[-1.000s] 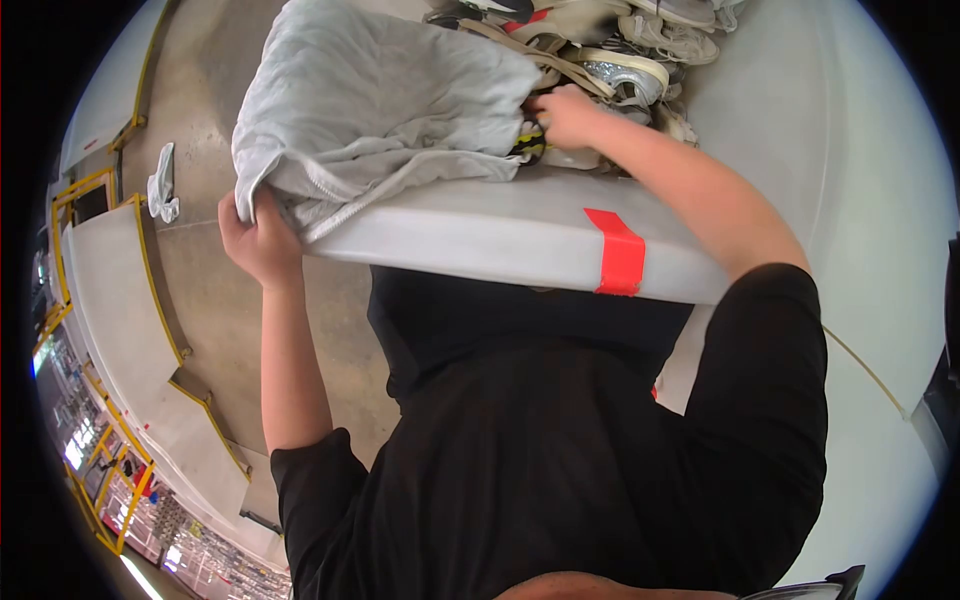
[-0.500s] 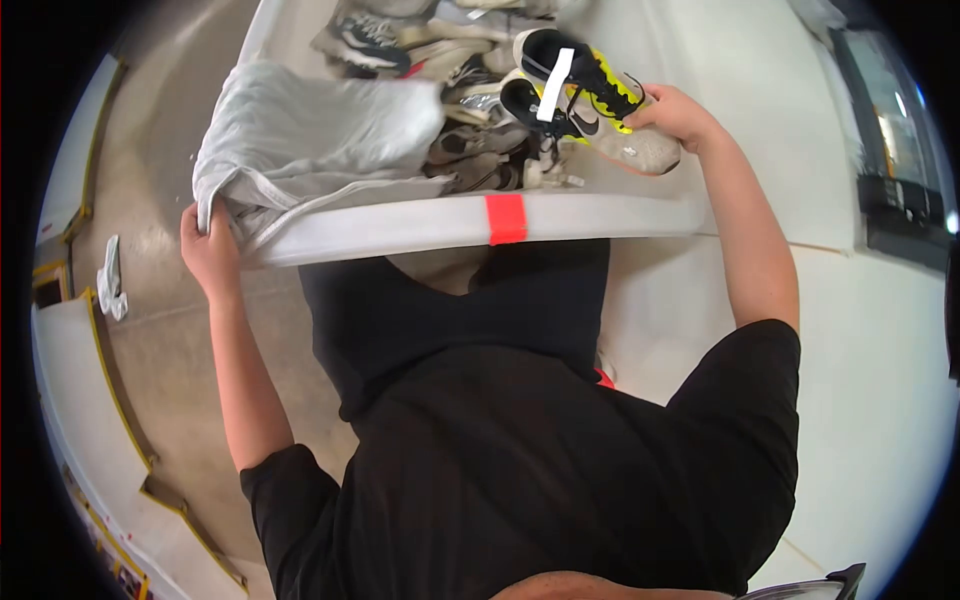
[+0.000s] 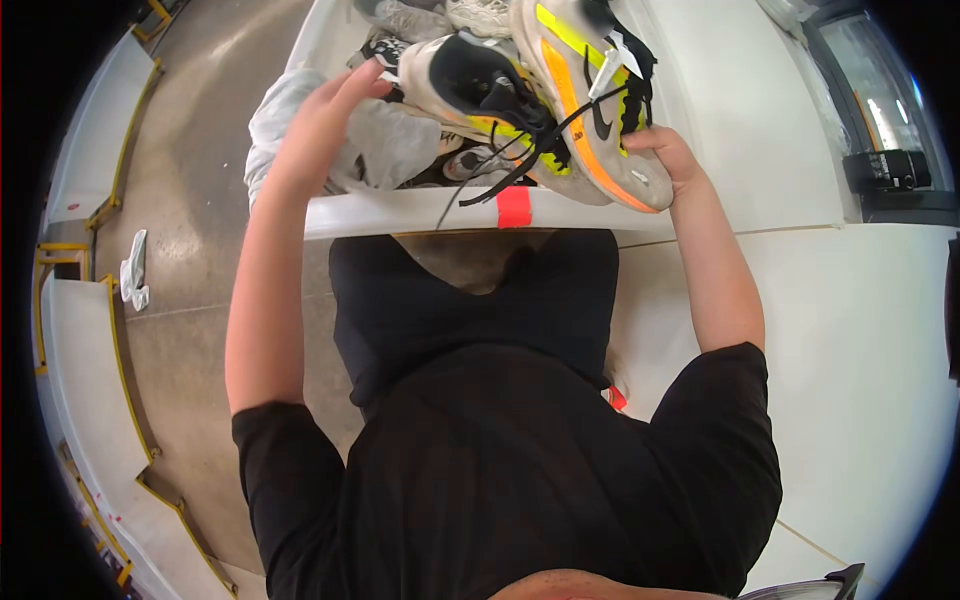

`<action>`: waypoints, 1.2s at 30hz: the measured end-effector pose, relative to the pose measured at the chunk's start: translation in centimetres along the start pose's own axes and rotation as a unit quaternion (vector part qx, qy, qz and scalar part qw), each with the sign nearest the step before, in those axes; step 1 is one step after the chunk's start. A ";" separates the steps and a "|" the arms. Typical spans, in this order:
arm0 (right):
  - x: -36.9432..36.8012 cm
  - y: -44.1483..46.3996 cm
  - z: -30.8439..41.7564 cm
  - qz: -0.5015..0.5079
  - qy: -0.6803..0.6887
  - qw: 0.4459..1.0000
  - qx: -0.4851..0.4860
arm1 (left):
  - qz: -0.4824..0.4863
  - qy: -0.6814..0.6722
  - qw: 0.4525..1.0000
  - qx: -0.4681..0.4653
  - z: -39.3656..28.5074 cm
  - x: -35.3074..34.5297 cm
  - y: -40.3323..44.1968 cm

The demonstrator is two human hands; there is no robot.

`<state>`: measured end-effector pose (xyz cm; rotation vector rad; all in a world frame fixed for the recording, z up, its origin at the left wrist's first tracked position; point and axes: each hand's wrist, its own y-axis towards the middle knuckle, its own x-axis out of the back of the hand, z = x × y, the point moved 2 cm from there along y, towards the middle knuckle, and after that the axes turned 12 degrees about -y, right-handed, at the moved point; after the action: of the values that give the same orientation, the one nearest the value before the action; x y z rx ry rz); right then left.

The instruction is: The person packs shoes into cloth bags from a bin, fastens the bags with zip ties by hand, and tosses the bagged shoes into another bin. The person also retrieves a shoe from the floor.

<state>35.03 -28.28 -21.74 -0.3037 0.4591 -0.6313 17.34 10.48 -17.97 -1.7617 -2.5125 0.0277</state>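
Note:
My right hand (image 3: 665, 155) grips the toe end of a white sneaker (image 3: 585, 135) with orange, yellow and black parts and a white tag. Beside it hangs a matching sneaker (image 3: 425, 85), its dark opening facing up and black laces dangling over the bin's rim. Whether the laces join the two sneakers, I cannot tell. My left hand (image 3: 345, 95), fingers stretched out, is near the heel of the matching sneaker and holds nothing. Beneath that hand a light grey cloth (image 3: 395, 150) drapes over the left side of the white bin (image 3: 400, 213).
More used shoes (image 3: 480, 160) lie inside the bin, under the sneakers. Red tape (image 3: 514, 207) marks its front rim. A white surface (image 3: 800, 330) is at the right, with a dark-framed device (image 3: 885, 170) beyond. A white scrap (image 3: 135, 270) lies on the floor at left.
My left hand has let go of the cloth at the bin's left corner and moved up and right to the sneakers. The sneakers have come closer, still in my right hand.

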 end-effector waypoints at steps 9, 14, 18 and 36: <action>0.5 1.8 1.2 0.050 -0.075 0.994 -0.068 | 0.230 0.365 0.899 0.071 -2.8 -6.3 2.8; 0.8 1.5 1.0 0.060 -0.102 0.990 -0.081 | 0.258 0.423 0.869 -0.013 0.7 -4.3 3.4; 1.8 2.0 0.7 0.036 -0.106 0.991 -0.067 | 0.247 0.410 0.878 0.009 1.1 -3.4 4.5; -7.8 8.7 4.6 0.074 -0.777 0.616 -0.104 | 0.294 0.485 0.817 0.105 -0.7 -1.1 1.9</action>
<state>36.06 -16.08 -18.88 -0.8922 -1.1604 0.0365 19.54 10.03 -17.43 -1.7301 -1.1716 -0.4246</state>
